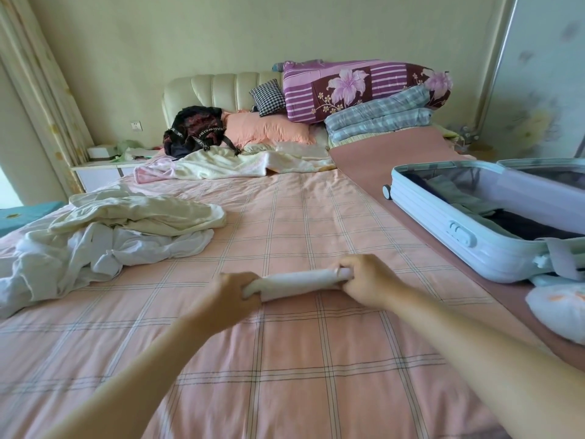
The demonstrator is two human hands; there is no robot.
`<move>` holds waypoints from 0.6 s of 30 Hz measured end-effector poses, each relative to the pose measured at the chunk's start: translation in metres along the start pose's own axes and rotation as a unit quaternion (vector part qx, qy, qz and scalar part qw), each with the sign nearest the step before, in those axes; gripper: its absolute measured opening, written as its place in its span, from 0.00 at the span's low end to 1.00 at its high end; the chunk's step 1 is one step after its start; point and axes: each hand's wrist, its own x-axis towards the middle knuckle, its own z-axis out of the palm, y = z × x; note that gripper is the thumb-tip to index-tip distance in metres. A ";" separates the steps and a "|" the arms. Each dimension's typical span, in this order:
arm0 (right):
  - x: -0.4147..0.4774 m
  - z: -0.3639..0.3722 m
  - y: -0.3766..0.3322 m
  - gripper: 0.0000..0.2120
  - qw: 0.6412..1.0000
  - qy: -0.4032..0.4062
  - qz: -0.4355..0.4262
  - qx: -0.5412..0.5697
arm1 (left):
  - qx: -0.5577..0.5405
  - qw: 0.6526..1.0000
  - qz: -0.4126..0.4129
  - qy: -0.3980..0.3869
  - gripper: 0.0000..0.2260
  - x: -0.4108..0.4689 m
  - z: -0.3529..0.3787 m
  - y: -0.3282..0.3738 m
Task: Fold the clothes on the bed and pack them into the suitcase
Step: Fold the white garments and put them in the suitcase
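A white garment rolled into a tight tube [299, 282] lies across the middle of the pink checked bed [285, 359]. My left hand [235, 293] grips its left end and my right hand [364, 282] grips its right end, fingers curled round the roll. A heap of loose white and cream clothes [107, 236] lies at the left of the bed. An open pale blue suitcase [474, 236] sits at the right edge with dark and grey clothes inside.
At the head of the bed are a black backpack [194, 129], a peach pillow [269, 128], a crumpled blanket [228, 164] and stacked quilts [364, 90]. A pale bundle [560, 312] lies in front of the suitcase. A nightstand [107, 169] stands far left.
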 end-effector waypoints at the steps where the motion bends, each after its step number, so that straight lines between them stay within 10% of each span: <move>1: 0.002 -0.008 -0.005 0.10 0.999 0.030 0.012 0.036 | -0.007 0.999 -0.023 0.033 0.09 0.006 -0.008 0.006; 6: 0.015 -0.034 -0.016 0.09 0.978 0.124 0.057 0.160 | -0.121 0.977 -0.151 0.084 0.08 0.037 -0.037 0.024; 11: 0.011 -0.016 -0.014 0.26 0.985 0.039 0.118 -0.123 | -0.039 0.968 -0.239 -0.068 0.23 0.038 -0.010 0.016; 14: 0.011 0.000 -0.024 0.28 0.976 0.027 -0.013 -0.214 | 0.195 0.973 -0.090 -0.080 0.29 0.037 0.006 0.024; 18: 0.009 0.023 -0.021 0.25 0.968 -0.142 -0.052 -0.198 | 0.185 0.961 0.008 -0.205 0.27 0.030 0.028 0.039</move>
